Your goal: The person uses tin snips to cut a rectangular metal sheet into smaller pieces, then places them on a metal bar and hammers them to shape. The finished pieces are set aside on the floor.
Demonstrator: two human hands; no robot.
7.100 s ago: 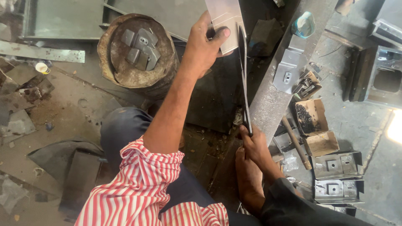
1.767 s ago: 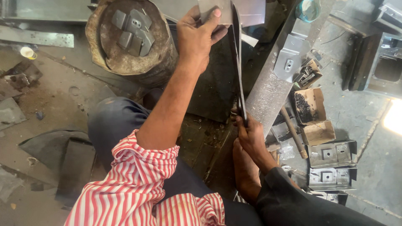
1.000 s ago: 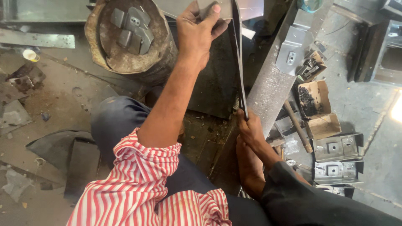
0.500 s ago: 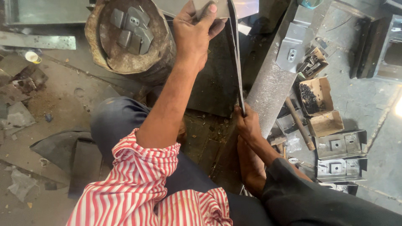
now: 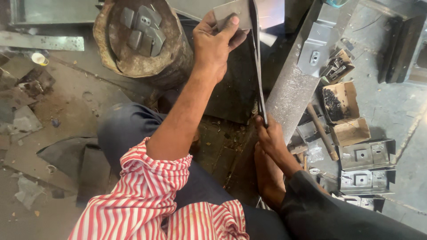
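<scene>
The long grey metal channel (image 5: 293, 84) is the largest item near the work. It runs diagonally from the upper right of the view down toward the person's feet, with a small stamped bracket (image 5: 314, 55) lying on its upper part. To its left stands a rusty round drum (image 5: 142, 44) with several flat metal pieces on top, well apart from both hands.

The long thin metal strip (image 5: 257, 66) is the item in hand. It stands on edge and its long axis runs nearly straight away from the person, from the lower hand up to the top edge of the view, just beside the left edge of the channel. Whether it touches the channel cannot be told.

The left hand (image 5: 218, 42) is at the far end, fingers curled and thumb pressed flat, closed on a small grey metal plate (image 5: 231, 11) held against the upper part of the strip. The right hand (image 5: 269, 135) is at the near end, closed around the strip's lower tip, just above a bare foot (image 5: 267, 178). The strip thus spans between the two hands, with the right hand nearer to the body and the left hand at full reach.

To the right of the channel lie an open cardboard box (image 5: 340, 102) of dark small parts and two stamped metal trays (image 5: 364, 166), not touched by either hand.
</scene>
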